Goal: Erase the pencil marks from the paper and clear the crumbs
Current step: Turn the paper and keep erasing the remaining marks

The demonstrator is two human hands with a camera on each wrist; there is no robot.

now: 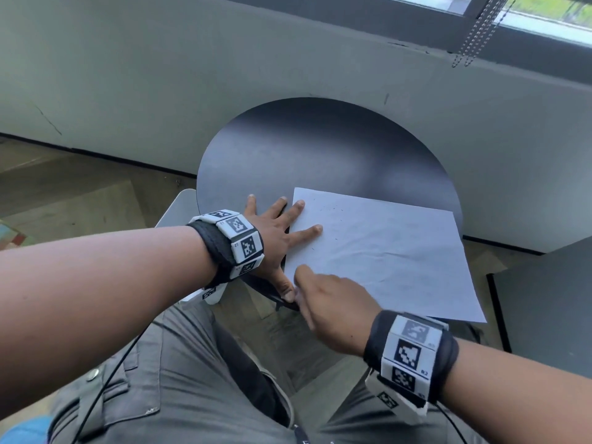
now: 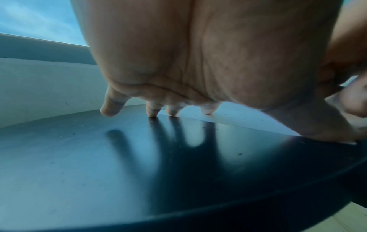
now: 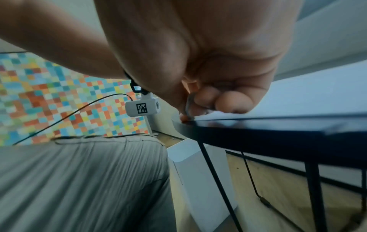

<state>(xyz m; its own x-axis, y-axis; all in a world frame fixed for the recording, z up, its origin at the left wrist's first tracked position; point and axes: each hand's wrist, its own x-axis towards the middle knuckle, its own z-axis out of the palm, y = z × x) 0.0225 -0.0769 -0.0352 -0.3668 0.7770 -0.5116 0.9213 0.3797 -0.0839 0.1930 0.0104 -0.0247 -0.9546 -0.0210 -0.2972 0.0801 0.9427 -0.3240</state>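
A white sheet of paper (image 1: 400, 257) lies on the right half of a round black table (image 1: 320, 149), its right corner overhanging the rim. Small dark crumbs (image 1: 333, 208) dot its upper left part. My left hand (image 1: 282, 225) is spread flat, two fingertips pressing the paper's left edge and the thumb near its front corner. In the left wrist view the fingers (image 2: 172, 112) touch the paper (image 2: 248, 119) and table (image 2: 119, 164). My right hand (image 1: 320, 296) curls at the paper's near-left corner. In the right wrist view it (image 3: 218, 97) grips a thin grey stick with an orange-red tip (image 3: 184, 119) on the table edge (image 3: 278, 130).
A grey wall stands right behind the table, with a window and a hanging blind chain (image 1: 474, 33) above. A white box (image 3: 198, 172) sits on the wooden floor under the table's left side. My lap in grey trousers (image 1: 192, 379) is just below the front rim.
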